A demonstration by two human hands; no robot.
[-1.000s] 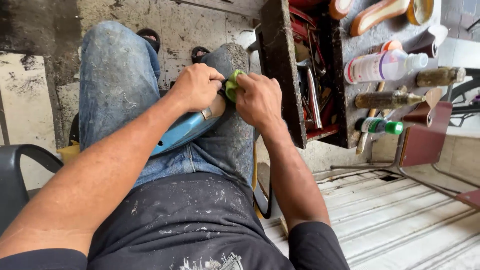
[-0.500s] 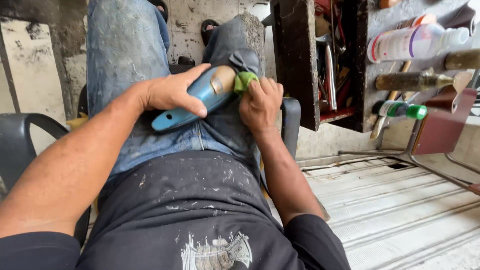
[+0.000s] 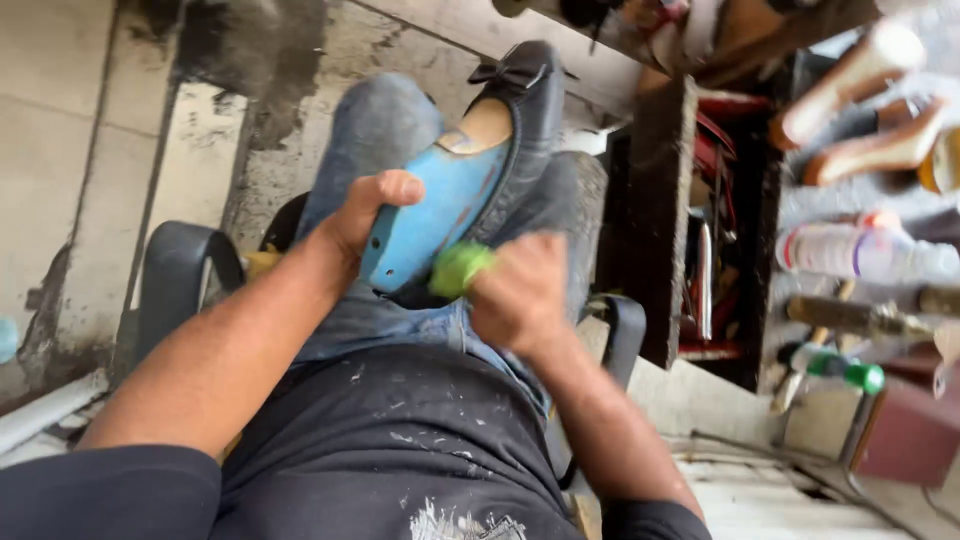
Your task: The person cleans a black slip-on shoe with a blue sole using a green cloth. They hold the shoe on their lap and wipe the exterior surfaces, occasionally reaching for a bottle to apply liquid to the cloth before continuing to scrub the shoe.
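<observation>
Shoe (image 3: 470,190) in left hand (image 3: 365,215), sole up, toe pointing away, right hand (image 3: 520,295) at heel

Left hand (image 3: 368,212) grips a dark ballet flat (image 3: 470,180) with blue insole and small bow at toe, held over the jeans-clad lap. Right hand (image 3: 522,295), blurred, closed around a green cloth (image 3: 458,268) pressed against the shoe's heel end. Person seated in black armchair (image 3: 175,275). To the right: tool drawer (image 3: 705,250), clear plastic bottle (image 3: 850,252), green-capped bottle (image 3: 845,368).
</observation>
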